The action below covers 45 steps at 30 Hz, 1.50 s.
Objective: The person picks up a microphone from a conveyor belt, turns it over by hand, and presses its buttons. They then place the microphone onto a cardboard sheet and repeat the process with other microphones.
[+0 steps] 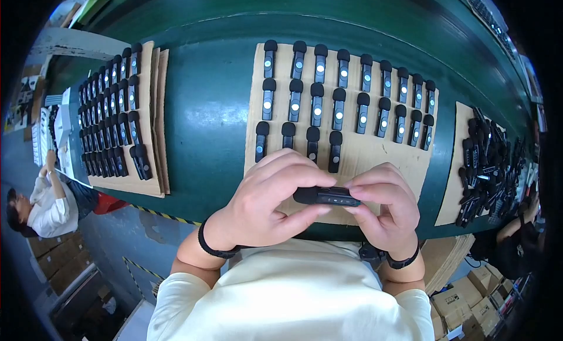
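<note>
A small black wireless clip-on microphone with a foam tip (328, 196) lies sideways between my two hands, just above the near edge of a cardboard sheet (390, 158). The fingers of my left hand (267, 191) pinch it at the foam end. With thumb and fingertips my right hand (388, 209) grips its other end. Beyond my hands, several like microphones (316, 106) lie on the sheet in three rows, foam ends away from me, most showing a pale round spot. The third row stops partway, beside my left hand.
On the green table (202, 100), stacked cardboard sheets (157, 165) at the left carry more rows of microphones (111, 106). At the right, loose microphones (484, 171) are heaped on cardboard. Another person (56, 203) works at the far left. Cardboard boxes (460, 297) stand on the lower right.
</note>
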Available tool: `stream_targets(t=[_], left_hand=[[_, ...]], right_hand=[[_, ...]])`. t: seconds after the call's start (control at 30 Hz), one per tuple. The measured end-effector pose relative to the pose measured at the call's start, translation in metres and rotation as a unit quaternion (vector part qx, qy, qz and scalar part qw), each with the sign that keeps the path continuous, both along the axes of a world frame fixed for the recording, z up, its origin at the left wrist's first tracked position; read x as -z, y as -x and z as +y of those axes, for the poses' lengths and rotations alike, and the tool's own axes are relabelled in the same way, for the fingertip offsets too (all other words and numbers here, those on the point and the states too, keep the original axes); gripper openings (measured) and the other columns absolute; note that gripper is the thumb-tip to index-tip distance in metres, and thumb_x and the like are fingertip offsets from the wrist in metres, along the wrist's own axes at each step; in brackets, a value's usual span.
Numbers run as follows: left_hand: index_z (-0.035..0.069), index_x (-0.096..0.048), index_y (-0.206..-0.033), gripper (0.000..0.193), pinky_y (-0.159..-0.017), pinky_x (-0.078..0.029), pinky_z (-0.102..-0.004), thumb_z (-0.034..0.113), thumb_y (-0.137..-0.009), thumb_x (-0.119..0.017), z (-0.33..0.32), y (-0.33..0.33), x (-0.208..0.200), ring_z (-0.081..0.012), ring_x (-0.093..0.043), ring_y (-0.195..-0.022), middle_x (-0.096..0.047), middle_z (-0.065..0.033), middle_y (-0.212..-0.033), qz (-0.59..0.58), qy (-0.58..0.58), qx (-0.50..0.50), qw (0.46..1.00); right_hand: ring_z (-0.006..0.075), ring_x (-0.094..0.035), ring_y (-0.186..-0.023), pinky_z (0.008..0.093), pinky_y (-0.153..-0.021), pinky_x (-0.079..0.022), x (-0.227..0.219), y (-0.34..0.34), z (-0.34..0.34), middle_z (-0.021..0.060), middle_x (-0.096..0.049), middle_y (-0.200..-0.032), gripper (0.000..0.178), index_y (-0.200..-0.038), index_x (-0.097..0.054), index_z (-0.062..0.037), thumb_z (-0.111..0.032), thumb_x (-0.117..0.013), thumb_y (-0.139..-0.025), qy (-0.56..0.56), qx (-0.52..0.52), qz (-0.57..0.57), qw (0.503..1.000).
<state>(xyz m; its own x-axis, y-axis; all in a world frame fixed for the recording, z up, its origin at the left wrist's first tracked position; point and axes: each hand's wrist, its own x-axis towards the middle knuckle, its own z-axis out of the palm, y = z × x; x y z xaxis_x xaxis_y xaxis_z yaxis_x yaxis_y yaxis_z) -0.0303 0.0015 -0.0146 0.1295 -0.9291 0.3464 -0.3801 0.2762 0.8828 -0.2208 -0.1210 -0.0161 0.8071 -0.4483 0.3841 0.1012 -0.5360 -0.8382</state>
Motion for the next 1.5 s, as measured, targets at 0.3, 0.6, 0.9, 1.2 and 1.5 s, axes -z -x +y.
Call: stream_targets(t=[0.3,0.6,0.9,1.2,1.5], left_hand=[[0.002,-0.066,-0.101,0.03,-0.077,-0.049,-0.0373,0.01,-0.075,-0.08,0.0,0.0,0.004,-0.0275,-0.062,-0.084,-0.067,-0.0119,-0.098,-0.011,0.007,0.014,1.0],[0.005,-0.065,-0.098,0.03,-0.08,-0.048,-0.0377,0.008,-0.072,-0.08,-0.005,0.007,0.01,-0.0295,-0.061,-0.09,-0.065,-0.0111,-0.103,-0.077,-0.025,0.003,0.997],[0.006,-0.065,-0.097,0.03,-0.08,-0.049,-0.0395,0.011,-0.072,-0.08,0.007,0.004,0.012,-0.0305,-0.061,-0.092,-0.064,-0.0095,-0.105,-0.161,-0.081,0.001,0.984],[0.006,-0.064,-0.096,0.027,-0.08,-0.048,-0.0398,0.013,-0.074,-0.079,0.009,0.005,0.016,-0.0299,-0.061,-0.093,-0.063,-0.0087,-0.105,-0.169,-0.115,0.033,0.978],[0.006,-0.064,-0.096,0.025,-0.081,-0.048,-0.0396,0.015,-0.077,-0.077,0.008,0.005,0.014,-0.0292,-0.06,-0.095,-0.062,-0.0078,-0.105,-0.175,-0.126,0.05,0.975]], right_hand=[[0.026,-0.063,-0.082,0.0347,-0.072,-0.049,0.002,-0.004,0.005,0.0103,-0.067,-0.1,0.03,-0.103,-0.064,-0.006,0.002,-0.074,-0.075,-0.043,0.005,-0.003,0.999],[0.0287,-0.063,-0.084,0.0359,-0.073,-0.05,-0.006,-0.006,0.004,0.011,-0.066,-0.105,0.032,-0.104,-0.063,-0.0055,0.002,-0.074,-0.075,0.004,-0.004,0.025,1.0],[0.0295,-0.064,-0.09,0.0357,-0.076,-0.052,0.009,0.015,-0.004,0.0158,-0.065,-0.104,0.029,-0.1,-0.06,-0.0028,0.006,-0.07,-0.074,0.105,0.093,0.117,0.983],[0.0317,-0.063,-0.092,0.0391,-0.077,-0.052,0.036,0.032,0.001,0.0127,-0.062,-0.108,0.028,-0.095,-0.059,-0.0051,0.005,-0.071,-0.072,0.227,0.068,0.189,0.953],[0.0314,-0.062,-0.095,0.0407,-0.081,-0.051,0.046,0.027,-0.009,0.0115,-0.061,-0.11,0.028,-0.095,-0.06,-0.007,0.001,-0.072,-0.072,0.228,0.08,0.207,0.948]])
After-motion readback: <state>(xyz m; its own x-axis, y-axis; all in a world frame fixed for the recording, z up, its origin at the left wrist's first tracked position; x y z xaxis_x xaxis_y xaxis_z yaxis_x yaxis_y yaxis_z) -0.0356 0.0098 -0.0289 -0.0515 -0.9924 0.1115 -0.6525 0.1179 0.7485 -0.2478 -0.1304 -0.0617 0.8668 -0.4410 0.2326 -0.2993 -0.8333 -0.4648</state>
